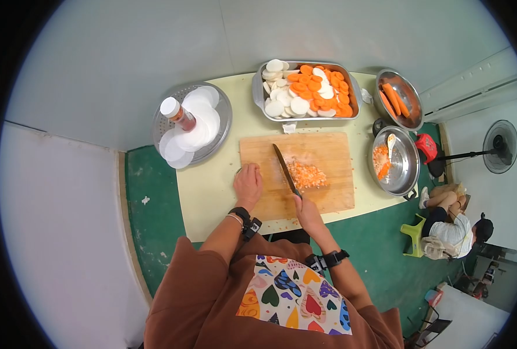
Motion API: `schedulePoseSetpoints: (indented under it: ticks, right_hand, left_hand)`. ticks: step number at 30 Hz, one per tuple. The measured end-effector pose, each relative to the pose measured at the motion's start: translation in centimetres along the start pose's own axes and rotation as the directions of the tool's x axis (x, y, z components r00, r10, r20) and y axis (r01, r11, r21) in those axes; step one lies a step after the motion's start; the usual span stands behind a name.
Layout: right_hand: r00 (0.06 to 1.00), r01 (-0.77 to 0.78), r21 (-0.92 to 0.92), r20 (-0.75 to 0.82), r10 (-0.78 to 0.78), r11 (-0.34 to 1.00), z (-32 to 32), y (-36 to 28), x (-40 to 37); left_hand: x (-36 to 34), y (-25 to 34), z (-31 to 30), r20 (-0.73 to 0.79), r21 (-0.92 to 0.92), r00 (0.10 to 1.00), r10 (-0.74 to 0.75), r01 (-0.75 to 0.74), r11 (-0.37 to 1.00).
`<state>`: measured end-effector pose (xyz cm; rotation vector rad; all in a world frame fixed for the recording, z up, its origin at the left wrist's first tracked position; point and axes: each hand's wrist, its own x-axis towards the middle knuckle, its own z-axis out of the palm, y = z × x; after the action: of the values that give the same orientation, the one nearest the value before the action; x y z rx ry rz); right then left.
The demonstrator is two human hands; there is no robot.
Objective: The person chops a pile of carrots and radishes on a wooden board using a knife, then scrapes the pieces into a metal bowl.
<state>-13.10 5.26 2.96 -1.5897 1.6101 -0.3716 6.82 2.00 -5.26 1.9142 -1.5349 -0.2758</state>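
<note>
My right hand (309, 215) is wrapped round the handle of a kitchen knife (284, 167). Its dark blade slants up and left over a wooden cutting board (334, 148). Just right of the blade lies a pile of finely chopped carrot (306, 175), mixed with paler bits. At the board's left edge is my left hand (248, 185), its fingers drawn together on that edge; the fingertips are partly hidden.
Behind the board stands a metal tray (305, 118) of sliced carrot and white radish. To the right are a bowl (407, 123) with whole carrots and a pot (407, 168) with chopped carrot and a spoon. A perforated tray (223, 136) holds a shaker bottle (178, 114). A seated person (453, 232) is at right.
</note>
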Motion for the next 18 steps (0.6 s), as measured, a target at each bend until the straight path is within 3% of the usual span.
schedulePoseSetpoints:
  ticks: [2,4,9,11,18]
  right_hand:
    - [0.994,-0.086,-0.172,0.05,0.095,0.981,-1.8,-0.3,-0.4]
    - [0.997,-0.069,-0.168,0.025,0.074,0.983,-1.0,2.3,-0.3]
    - [1.0,0.009,-0.125,0.002,-0.009,0.992,-2.3,2.0,0.0]
    - [0.999,0.005,-0.223,0.048,0.006,0.975,-4.1,0.8,-0.2]
    - [0.999,0.036,-0.254,0.036,-0.028,0.967,-3.6,2.9,-0.5]
  left_hand:
    - [0.0,0.2,-0.1,-0.003,-0.004,1.0,0.01,-0.01,1.0]
    - [0.0,0.2,-0.1,0.0,-0.002,1.0,0.014,-0.014,1.0]
    - [0.1,0.2,-0.3,-0.003,-0.005,1.0,0.022,-0.022,1.0]
    - [0.1,0.4,-0.3,-0.018,-0.01,0.999,0.029,-0.029,1.0]
    - [0.2,0.3,-0.5,-0.001,0.002,1.0,0.007,-0.007,1.0]
